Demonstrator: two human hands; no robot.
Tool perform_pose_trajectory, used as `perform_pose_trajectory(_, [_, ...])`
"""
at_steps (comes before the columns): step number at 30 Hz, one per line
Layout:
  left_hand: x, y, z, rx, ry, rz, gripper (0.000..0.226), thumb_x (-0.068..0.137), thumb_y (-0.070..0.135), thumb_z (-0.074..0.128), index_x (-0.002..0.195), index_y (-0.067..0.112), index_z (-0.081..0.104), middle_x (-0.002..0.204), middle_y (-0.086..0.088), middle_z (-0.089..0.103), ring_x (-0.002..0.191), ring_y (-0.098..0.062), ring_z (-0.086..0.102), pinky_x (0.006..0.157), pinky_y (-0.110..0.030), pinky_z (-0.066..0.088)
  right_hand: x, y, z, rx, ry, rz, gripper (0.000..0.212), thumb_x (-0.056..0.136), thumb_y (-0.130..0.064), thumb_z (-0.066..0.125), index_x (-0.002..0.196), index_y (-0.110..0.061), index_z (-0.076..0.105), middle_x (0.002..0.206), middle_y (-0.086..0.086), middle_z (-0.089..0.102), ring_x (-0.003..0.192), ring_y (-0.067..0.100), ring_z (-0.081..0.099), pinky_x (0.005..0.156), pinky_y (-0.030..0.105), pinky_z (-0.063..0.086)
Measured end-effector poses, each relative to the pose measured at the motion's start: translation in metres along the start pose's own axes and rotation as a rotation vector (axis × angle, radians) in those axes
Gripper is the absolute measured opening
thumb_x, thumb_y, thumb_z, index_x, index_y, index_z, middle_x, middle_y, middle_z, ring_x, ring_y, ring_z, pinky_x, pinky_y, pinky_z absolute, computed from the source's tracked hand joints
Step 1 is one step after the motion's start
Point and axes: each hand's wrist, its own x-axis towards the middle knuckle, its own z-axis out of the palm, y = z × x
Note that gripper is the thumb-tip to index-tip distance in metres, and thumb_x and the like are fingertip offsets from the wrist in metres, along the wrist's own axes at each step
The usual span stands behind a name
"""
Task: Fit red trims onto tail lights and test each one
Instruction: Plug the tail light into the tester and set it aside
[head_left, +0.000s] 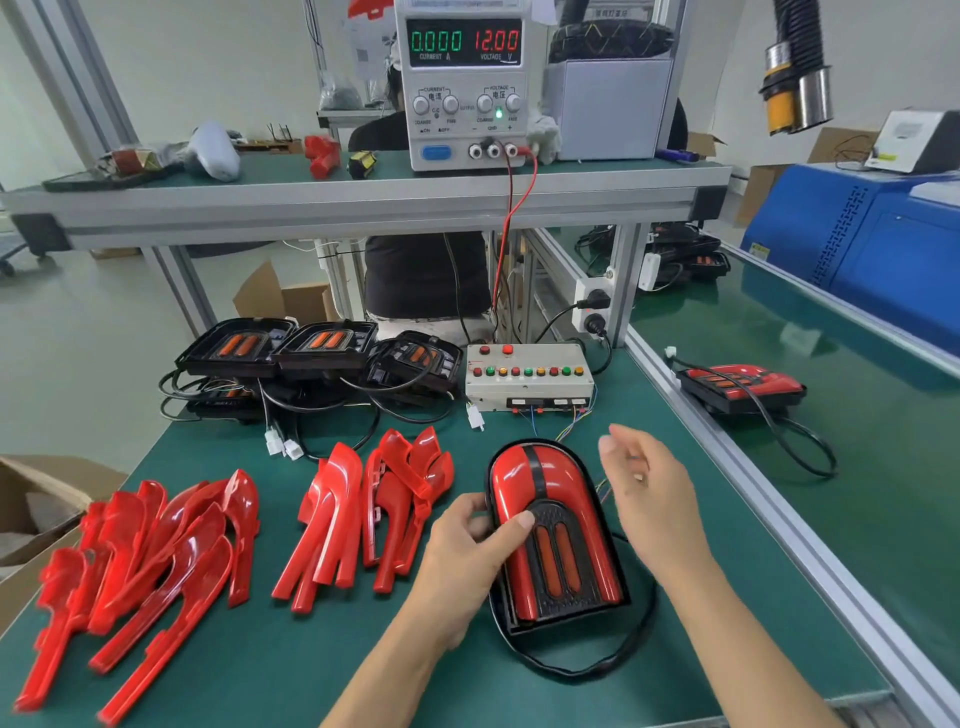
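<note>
Desk (322, 670), green-topped: tail light (558, 535) with red trims fitted, lying near the front edge toward the right side, black cable (587, 670) looped round its near end; loose red trims (156, 551) heaped at the left and centre; untrimmed tail lights (322, 345) and test box (527, 376) along the back edge. Left hand (470, 543): gripping the lamp's left flank, thumb pressed on the black centre panel; right hand (649, 499): blurred, fingers loosely spread, holding nothing, just right of the lamp. Risks, judged: trim clips half-seated and popping loose under test; cable loop snagging and dragging the lamp off the front edge; connector (475, 415) mis-seated, giving a false dead reading.
</note>
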Motion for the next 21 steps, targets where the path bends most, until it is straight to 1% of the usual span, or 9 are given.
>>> perform_pose_trajectory(2, [0.002, 0.001, 0.001, -0.073, 0.038, -0.037, 0.035, 0.090, 0.022, 0.075, 0.118, 0.007, 0.059, 0.101, -0.009, 0.078, 0.094, -0.023, 0.076, 0.068, -0.026, 0.059, -0.036, 0.006, 0.004, -0.042, 0.111, -0.055, 0.030, 0.095, -0.041, 0.062, 0.122, -0.029, 0.059, 0.111, -0.017, 0.056, 0.106, -0.004, 0.057, 0.087, 0.021, 0.046])
perform_pose_trajectory(4, [0.004, 0.003, 0.003, -0.139, 0.054, -0.065, 0.035, 0.091, 0.023, 0.074, 0.118, 0.006, 0.059, 0.103, -0.010, 0.078, 0.097, -0.025, 0.076, 0.080, -0.039, 0.062, -0.069, 0.011, 0.012, -0.063, 0.215, -0.079, 0.027, 0.091, -0.033, 0.070, 0.113, -0.024, 0.059, 0.105, -0.014, 0.052, 0.102, 0.004, 0.055, 0.087, 0.025, 0.043])
perform_pose_trajectory(6, [0.006, 0.006, 0.005, -0.185, 0.077, -0.075, 0.036, 0.091, 0.024, 0.074, 0.118, 0.005, 0.059, 0.105, -0.010, 0.078, 0.098, -0.026, 0.075, 0.089, -0.045, 0.061, -0.093, 0.010, 0.020, -0.013, 0.278, -0.008, 0.019, 0.088, -0.029, 0.073, 0.097, -0.024, 0.057, 0.093, -0.007, 0.054, 0.090, 0.008, 0.055, 0.079, 0.028, 0.041])
perform_pose_trajectory(8, [0.007, 0.010, 0.006, -0.227, 0.104, -0.069, 0.036, 0.092, 0.024, 0.073, 0.119, 0.005, 0.059, 0.104, -0.009, 0.078, 0.097, -0.025, 0.076, 0.081, -0.040, 0.063, -0.107, 0.007, 0.025, -0.021, 0.360, -0.017, 0.025, 0.089, -0.029, 0.074, 0.077, -0.024, 0.052, 0.073, -0.002, 0.054, 0.073, 0.015, 0.053, 0.067, 0.029, 0.041])
perform_pose_trajectory(10, [0.008, 0.017, 0.008, -0.270, 0.123, -0.057, 0.036, 0.092, 0.024, 0.073, 0.119, 0.006, 0.059, 0.104, -0.008, 0.078, 0.096, -0.024, 0.076, 0.071, -0.032, 0.062, -0.112, 0.002, 0.025, -0.040, 0.386, -0.065, 0.038, 0.088, -0.047, 0.067, 0.064, -0.024, 0.048, 0.060, -0.004, 0.051, 0.062, 0.017, 0.050, 0.061, 0.028, 0.041])
perform_pose_trajectory(12, [0.009, 0.023, 0.009, -0.313, 0.133, -0.048, 0.036, 0.092, 0.024, 0.072, 0.120, 0.005, 0.060, 0.105, -0.008, 0.078, 0.096, -0.023, 0.076, 0.069, -0.029, 0.061, -0.107, -0.004, 0.023, -0.019, 0.170, 0.067, 0.054, 0.088, -0.067, 0.056, 0.060, -0.022, 0.051, 0.054, -0.005, 0.056, 0.054, 0.011, 0.053, 0.061, 0.031, 0.047])
perform_pose_trajectory(15, [0.008, 0.031, 0.012, -0.361, 0.130, -0.023, 0.036, 0.091, 0.022, 0.073, 0.120, 0.004, 0.060, 0.107, -0.011, 0.077, 0.097, -0.026, 0.076, 0.068, -0.029, 0.061, -0.094, -0.014, 0.028, 0.126, -0.184, 0.332, 0.051, 0.092, -0.066, 0.052, 0.079, -0.018, 0.066, 0.063, 0.001, 0.073, 0.049, 0.013, 0.062, 0.053, 0.032, 0.049])
perform_pose_trajectory(18, [0.006, 0.034, 0.015, -0.396, 0.115, -0.009, 0.039, 0.090, 0.018, 0.073, 0.123, 0.003, 0.058, 0.109, -0.013, 0.076, 0.099, -0.028, 0.075, 0.070, -0.029, 0.061, -0.084, -0.021, 0.039, 0.459, -0.239, 0.441, 0.054, 0.087, -0.061, 0.057, 0.101, -0.010, 0.067, 0.066, 0.013, 0.071, 0.049, 0.022, 0.059, 0.042, 0.029, 0.042])
perform_pose_trajectory(21, [0.004, 0.033, 0.013, -0.406, 0.100, 0.015, 0.043, 0.089, 0.018, 0.074, 0.125, 0.003, 0.057, 0.111, -0.013, 0.076, 0.102, -0.028, 0.074, 0.074, -0.030, 0.061, -0.080, -0.019, 0.048, 0.515, -0.192, 0.455, 0.053, 0.089, -0.057, 0.061, 0.100, -0.006, 0.069, 0.060, 0.012, 0.065, 0.047, 0.021, 0.056, 0.042, 0.029, 0.040])
